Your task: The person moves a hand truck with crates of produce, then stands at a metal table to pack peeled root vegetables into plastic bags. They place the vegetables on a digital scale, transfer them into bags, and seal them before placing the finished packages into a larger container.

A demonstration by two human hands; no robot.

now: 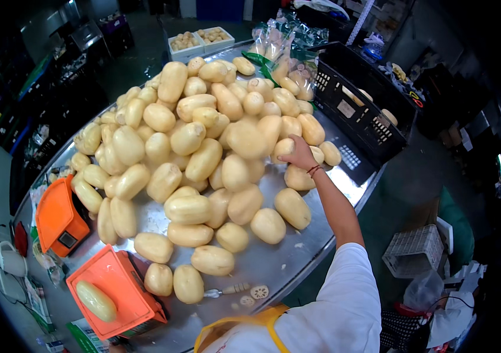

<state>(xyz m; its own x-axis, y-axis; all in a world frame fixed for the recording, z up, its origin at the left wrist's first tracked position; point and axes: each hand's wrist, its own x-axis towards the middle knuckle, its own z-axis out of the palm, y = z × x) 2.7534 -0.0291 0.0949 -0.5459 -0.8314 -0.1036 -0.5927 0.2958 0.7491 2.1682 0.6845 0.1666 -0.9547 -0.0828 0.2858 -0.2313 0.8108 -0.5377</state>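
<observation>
Pale cream-yellow, oblong lotus root segments (pixel 203 160) fill the centre; a bright-orange plastic box (pixel 54 212) and a coral-red plastic box (pixel 109 265) colour the lower left. A white fabric sleeve (pixel 347 288) shows lower right; a black, lattice-patterned plastic crate (pixel 361 117), upper right.

The right grip (pixel 302 155) holds a lotus root (pixel 282 150).
</observation>
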